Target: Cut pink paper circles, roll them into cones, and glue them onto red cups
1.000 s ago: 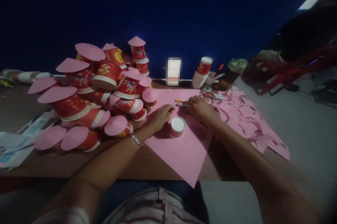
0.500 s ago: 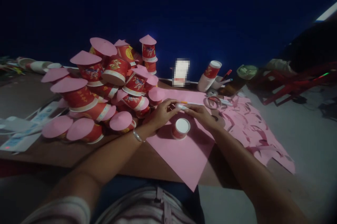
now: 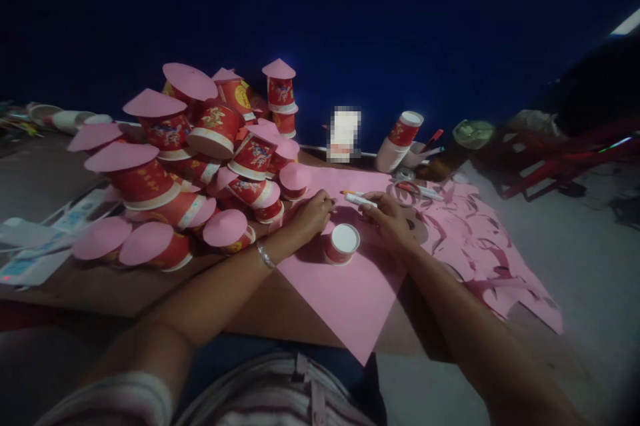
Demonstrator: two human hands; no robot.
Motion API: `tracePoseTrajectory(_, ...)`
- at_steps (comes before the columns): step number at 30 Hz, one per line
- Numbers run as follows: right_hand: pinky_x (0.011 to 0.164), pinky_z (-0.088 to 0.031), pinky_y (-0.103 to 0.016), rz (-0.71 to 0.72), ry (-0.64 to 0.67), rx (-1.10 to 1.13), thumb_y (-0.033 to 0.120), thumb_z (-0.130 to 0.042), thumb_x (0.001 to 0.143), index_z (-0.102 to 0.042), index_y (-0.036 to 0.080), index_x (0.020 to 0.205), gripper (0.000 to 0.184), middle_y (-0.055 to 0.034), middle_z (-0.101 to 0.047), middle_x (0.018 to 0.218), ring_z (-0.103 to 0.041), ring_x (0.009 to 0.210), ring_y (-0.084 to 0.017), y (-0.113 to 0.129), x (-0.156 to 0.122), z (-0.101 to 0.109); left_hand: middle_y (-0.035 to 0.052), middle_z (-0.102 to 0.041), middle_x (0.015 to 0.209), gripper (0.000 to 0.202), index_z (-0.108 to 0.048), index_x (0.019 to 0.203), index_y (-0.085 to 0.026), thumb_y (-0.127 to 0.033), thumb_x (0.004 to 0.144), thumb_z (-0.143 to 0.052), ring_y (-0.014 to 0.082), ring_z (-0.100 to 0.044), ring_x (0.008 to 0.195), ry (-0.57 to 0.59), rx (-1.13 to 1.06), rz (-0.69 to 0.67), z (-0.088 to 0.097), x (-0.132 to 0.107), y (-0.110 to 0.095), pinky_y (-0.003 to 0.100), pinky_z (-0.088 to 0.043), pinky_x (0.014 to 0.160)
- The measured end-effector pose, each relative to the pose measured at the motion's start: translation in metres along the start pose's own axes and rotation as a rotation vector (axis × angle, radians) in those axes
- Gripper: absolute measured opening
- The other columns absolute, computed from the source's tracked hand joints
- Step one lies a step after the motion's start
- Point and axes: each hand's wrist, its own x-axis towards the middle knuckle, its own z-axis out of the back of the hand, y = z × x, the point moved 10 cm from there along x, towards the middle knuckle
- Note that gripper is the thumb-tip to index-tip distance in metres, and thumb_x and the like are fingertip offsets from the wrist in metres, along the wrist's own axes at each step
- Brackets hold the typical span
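Note:
In my right hand (image 3: pixel 393 216) is a small white tube (image 3: pixel 359 201), gripped between thumb and fingers and pointing left. My left hand (image 3: pixel 315 214) is closed just left of the tube's tip, apart from it; what its fingertips pinch, if anything, I cannot make out. An orange-tipped pencil or pen (image 3: pixel 350 193) lies right behind the tube. Below and between my hands, a red paper cup (image 3: pixel 342 244) stands upside down with its white base upward. It rests on a large pink paper sheet (image 3: pixel 345 299).
Red cups with pink paper cones (image 3: pixel 137 176) are heaped at the left, by a power strip (image 3: pixel 55 233). Pink paper offcuts (image 3: pixel 480 239) cover the right side, near tape rolls (image 3: pixel 404 193). Stacked cups (image 3: pixel 400 139) and a pen holder (image 3: pixel 414 155) stand behind.
My hands have come apart: the left has drawn slightly left and down from the white tube, while the right keeps it. More of the tube now shows.

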Motion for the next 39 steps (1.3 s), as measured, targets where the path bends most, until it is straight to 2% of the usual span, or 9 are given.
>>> tracePoseTrajectory(5,0.055,-0.042,-0.024,-0.012,0.017,0.036,0.052,-0.087,0.072,-0.07,0.022,0.093,0.039,0.0033,-0.063,0.067,-0.054,0.058,-0.011,-0.004,0.0,-0.002,0.006,-0.064,0.119,0.049,-0.062,0.132,-0.023,-0.018,0.086,-0.077,0.0185,-0.066,0.099,-0.18,-0.176,-0.093,0.031,-0.007,-0.02,0.032,-0.058,0.087)
tracePoseTrajectory(11,0.061,-0.049,-0.028,-0.026,0.089,0.045,0.044,-0.089,0.074,-0.076,0.023,0.111,0.044,0.0009,-0.072,0.075,-0.061,0.064,-0.014,-0.005,-0.004,-0.012,0.0048,-0.076,0.105,0.015,-0.074,0.107,-0.021,-0.02,0.092,-0.075,0.0174,-0.071,0.098,-0.265,-0.476,-0.216,0.055,-0.014,-0.04,0.032,-0.058,0.087)
tracePoseTrajectory(13,0.063,-0.051,-0.027,-0.005,0.091,0.056,0.044,-0.089,0.075,-0.076,0.024,0.112,0.043,0.0011,-0.073,0.076,-0.064,0.065,-0.014,-0.004,-0.004,-0.011,0.0047,-0.077,0.101,0.012,-0.075,0.102,-0.02,-0.021,0.091,-0.076,0.0171,-0.072,0.095,-0.297,-0.505,-0.184,0.057,-0.013,-0.035,0.032,-0.058,0.085)
tracePoseTrajectory(16,0.063,-0.052,-0.027,-0.007,0.098,0.014,0.049,-0.082,0.083,-0.077,0.021,0.094,0.031,-0.0011,-0.074,0.074,-0.065,0.062,-0.014,-0.006,-0.005,-0.011,0.0051,-0.077,0.095,0.011,-0.075,0.097,-0.019,-0.023,0.088,-0.079,0.0166,-0.071,0.088,-0.33,-0.513,-0.162,0.057,-0.013,-0.03,0.029,-0.057,0.076)
tracePoseTrajectory(20,0.055,-0.051,-0.028,-0.049,0.119,-0.079,0.064,-0.065,0.093,-0.072,0.018,0.075,0.05,-0.0044,-0.072,0.067,-0.063,0.054,-0.014,-0.01,-0.008,-0.013,0.0043,-0.077,0.094,0.011,-0.075,0.097,-0.018,-0.019,0.087,-0.079,0.0149,-0.07,0.085,-0.325,-0.515,-0.192,0.057,-0.015,-0.034,0.026,-0.054,0.07)
tracePoseTrajectory(23,0.052,-0.048,-0.027,-0.016,0.071,-0.157,0.071,-0.059,0.093,-0.071,0.019,0.075,0.056,-0.0027,-0.068,0.062,-0.06,0.053,-0.014,-0.006,-0.008,-0.01,0.004,-0.076,0.093,0.012,-0.075,0.098,-0.019,-0.019,0.086,-0.08,0.0147,-0.069,0.083,-0.34,-0.527,-0.198,0.058,-0.016,-0.034,0.026,-0.054,0.069)
tracePoseTrajectory(27,0.055,-0.048,-0.026,0.05,0.054,-0.199,0.067,-0.071,0.086,-0.072,0.021,0.082,0.047,0.0006,-0.067,0.068,-0.059,0.058,-0.014,0.004,-0.006,-0.01,0.0044,-0.076,0.093,0.013,-0.075,0.098,-0.019,-0.019,0.086,-0.08,0.0151,-0.07,0.084,-0.354,-0.544,-0.19,0.058,-0.015,-0.032,0.028,-0.055,0.072)
tracePoseTrajectory(35,0.049,-0.043,-0.027,-0.062,0.1,-0.248,0.075,-0.058,0.091,-0.066,0.019,0.068,0.062,-0.0023,-0.065,0.057,-0.056,0.05,-0.014,-0.005,-0.01,-0.014,0.0037,-0.076,0.092,0.012,-0.075,0.097,-0.019,-0.016,0.086,-0.079,0.0151,-0.07,0.085,-0.329,-0.55,-0.196,0.057,-0.016,-0.034,0.028,-0.056,0.074)
tracePoseTrajectory(39,0.052,-0.045,-0.026,-0.004,0.065,-0.208,0.074,-0.064,0.087,-0.07,0.02,0.075,0.056,-0.0004,-0.064,0.062,-0.055,0.053,-0.014,0.002,-0.008,-0.013,0.0042,-0.076,0.093,0.013,-0.075,0.098,-0.019,-0.017,0.086,-0.079,0.015,-0.069,0.085,-0.348,-0.552,-0.201,0.056,-0.016,-0.03,0.028,-0.056,0.075)
